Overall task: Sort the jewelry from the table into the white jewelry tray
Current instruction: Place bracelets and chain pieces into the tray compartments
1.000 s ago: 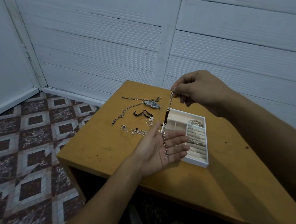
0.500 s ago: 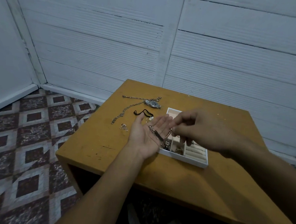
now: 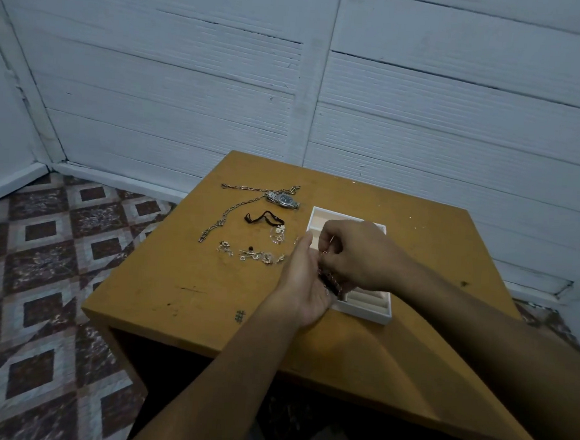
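Pinching the bracelet [image 3: 329, 281] with curled fingers, right hand [image 3: 358, 255]; its length lies near-to-far along straight-fingered left hand [image 3: 303, 282].

table [image 3: 181, 281] mustard-brown, dark scuffs | tray [image 3: 367, 315] white, cream inside | wall [image 3: 189, 75] white, ribbed planks | floor [image 3: 38, 271] maroon/grey nested-square tiles | watch [image 3: 284, 199] silver, dark dial | chain [image 3: 229, 212] silver | cord [image 3: 261, 216] black | bracelet [image 3: 330, 282] silver, dark links
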### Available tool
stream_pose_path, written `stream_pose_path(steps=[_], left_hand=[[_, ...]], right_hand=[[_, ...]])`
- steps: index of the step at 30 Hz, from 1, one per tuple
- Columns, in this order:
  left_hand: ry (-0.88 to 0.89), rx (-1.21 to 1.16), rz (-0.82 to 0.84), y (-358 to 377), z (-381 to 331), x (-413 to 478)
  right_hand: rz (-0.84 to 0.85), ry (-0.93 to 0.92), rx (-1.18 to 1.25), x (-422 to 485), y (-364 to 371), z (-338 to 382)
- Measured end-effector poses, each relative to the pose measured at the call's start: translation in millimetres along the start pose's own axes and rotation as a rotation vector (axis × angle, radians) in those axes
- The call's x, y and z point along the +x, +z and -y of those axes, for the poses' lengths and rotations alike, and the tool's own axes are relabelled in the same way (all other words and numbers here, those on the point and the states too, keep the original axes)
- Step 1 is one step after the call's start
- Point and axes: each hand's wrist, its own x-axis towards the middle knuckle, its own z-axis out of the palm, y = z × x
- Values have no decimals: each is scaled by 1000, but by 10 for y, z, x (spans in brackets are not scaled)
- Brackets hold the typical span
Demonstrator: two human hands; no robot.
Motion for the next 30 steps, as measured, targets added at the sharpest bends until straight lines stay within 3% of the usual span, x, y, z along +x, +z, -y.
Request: stream_pose_path(steps=[16,30], left_hand=[[-42,-9,-21,35,-48,65],[-99,171,29,26,-169,-51]], right_hand=[[-4,22,-9,134,-14,-189],[-30,-61,-107,99,10,-283]])
